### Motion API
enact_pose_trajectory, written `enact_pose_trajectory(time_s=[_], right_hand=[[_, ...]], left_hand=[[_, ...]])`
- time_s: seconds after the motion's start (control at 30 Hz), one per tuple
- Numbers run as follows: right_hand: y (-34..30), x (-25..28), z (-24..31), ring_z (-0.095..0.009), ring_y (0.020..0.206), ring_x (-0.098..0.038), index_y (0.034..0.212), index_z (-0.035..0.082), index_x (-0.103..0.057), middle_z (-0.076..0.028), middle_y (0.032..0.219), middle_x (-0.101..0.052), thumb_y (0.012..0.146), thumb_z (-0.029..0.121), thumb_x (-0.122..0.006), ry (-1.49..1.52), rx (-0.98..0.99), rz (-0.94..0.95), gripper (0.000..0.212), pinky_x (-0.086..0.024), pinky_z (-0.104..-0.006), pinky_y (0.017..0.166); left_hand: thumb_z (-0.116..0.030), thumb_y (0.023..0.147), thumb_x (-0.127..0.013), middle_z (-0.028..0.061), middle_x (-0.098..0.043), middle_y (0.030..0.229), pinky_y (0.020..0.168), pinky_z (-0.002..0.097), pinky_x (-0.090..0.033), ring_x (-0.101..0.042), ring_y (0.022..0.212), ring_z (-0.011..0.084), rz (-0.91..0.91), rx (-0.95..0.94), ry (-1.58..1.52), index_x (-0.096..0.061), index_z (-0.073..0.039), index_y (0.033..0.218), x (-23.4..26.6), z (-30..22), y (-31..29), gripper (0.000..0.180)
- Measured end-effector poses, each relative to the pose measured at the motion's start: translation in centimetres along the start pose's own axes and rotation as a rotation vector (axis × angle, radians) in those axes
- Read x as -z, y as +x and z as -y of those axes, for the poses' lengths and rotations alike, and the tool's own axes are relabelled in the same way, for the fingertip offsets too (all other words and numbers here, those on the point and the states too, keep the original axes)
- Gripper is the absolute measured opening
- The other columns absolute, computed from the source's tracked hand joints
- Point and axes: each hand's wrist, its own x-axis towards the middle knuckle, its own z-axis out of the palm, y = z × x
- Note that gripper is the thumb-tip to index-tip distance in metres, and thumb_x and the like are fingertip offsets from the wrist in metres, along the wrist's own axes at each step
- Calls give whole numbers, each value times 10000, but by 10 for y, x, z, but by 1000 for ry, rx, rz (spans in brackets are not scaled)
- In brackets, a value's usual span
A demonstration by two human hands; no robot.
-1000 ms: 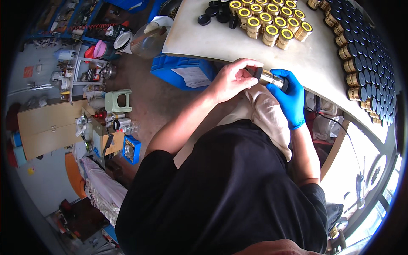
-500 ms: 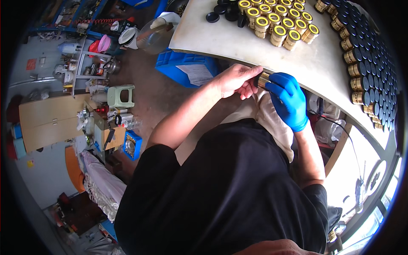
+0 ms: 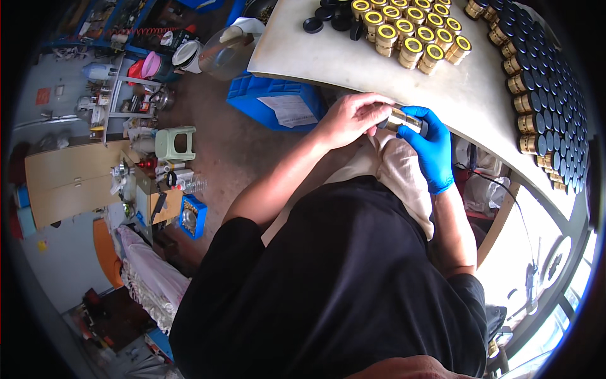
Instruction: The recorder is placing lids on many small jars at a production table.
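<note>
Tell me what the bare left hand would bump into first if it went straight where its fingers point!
The left hand would first meet the brass cylinder it seems to be touching, then probably the blue-gloved right hand; depth is hard to judge.

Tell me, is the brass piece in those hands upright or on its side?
On its side: the brass piece runs crosswise between the bare left hand and the gloved right hand, its long side facing the camera.

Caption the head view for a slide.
Bare left hand and gloved right hand hold a golden cylinder by a table.
</note>
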Motion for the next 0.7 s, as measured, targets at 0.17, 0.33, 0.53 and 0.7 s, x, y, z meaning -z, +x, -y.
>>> enact_pose_trajectory(time_s=[0.17, 0.33, 0.53, 0.7], right_hand=[[-2, 7, 4, -156, 1118, -664, 1272, -2, -662, -83, 1208, -705, 926, 19, -780, 53, -106, -15, 365, -561, -303, 967], [-1, 1, 2, -149, 1084, -670, 1267, -8, -659, -82, 1201, -702, 934, 24, -774, 29, 5, -13, 354, -583, -304, 930], [3, 17, 7, -155, 1048, -683, 1258, -13, -662, -85, 1205, -702, 929, 15, -769, 21, -51, -38, 348, -578, -305, 934], [5, 21, 13, -132, 942, -688, 1224, -28, -670, -80, 1090, -721, 923, 26, -767, -86, 21, -37, 321, -583, -279, 850]], left_hand=[[-59, 1025, -641, 110, -550, 1460, 1138, 357, -445, -580, 1280, 164, 20, -239, -157, -373, -78, 1616, 6, 19, -9, 648], [-184, 1069, -657, 34, -680, 1145, 842, 253, -535, -653, 988, 94, 104, 163, -184, -538, -35, 1445, 1, -3, 5, 422], [-193, 1052, -688, 69, -665, 1172, 711, 279, -552, -692, 913, 128, -146, -340, -47, -510, -77, 1473, -13, 10, 6, 471], [-156, 1058, -664, 58, -664, 1142, 755, 256, -553, -678, 954, 117, 91, 146, -59, -601, -4, 1278, -7, -16, 16, 275]])
